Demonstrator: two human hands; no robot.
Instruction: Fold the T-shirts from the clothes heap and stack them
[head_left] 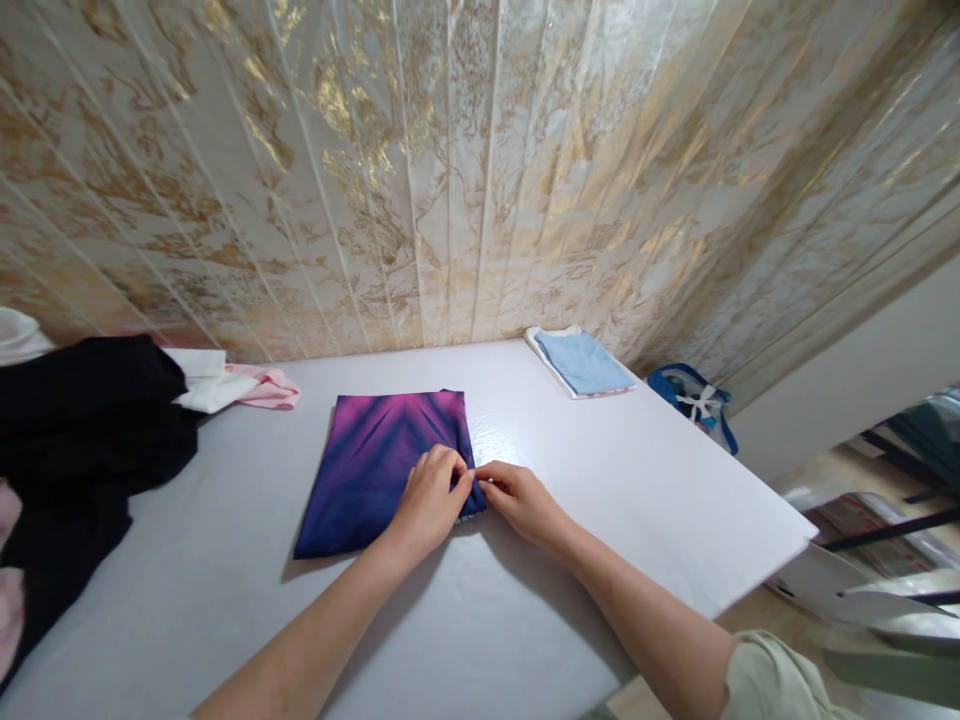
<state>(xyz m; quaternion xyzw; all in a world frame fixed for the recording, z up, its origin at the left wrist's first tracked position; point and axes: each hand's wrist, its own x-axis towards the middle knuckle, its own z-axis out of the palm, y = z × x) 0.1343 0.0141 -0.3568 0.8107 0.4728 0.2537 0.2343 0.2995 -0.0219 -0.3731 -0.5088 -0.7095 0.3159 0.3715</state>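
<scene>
A folded purple and dark-blue cloth [375,460] lies flat in the middle of the white table [600,480]. My left hand [429,500] rests on its near right corner with the fingers curled onto the fabric. My right hand [521,500] sits just beside it on the table and pinches the cloth's right edge between thumb and fingers. Both hands meet at that same corner.
A heap of black clothing [82,430] covers the table's left side, with white [206,385] and pink [266,388] garments behind it. A folded light-blue stack [581,362] lies at the back right. A blue bag [694,400] sits off the table's right edge. A gold-patterned wall stands behind.
</scene>
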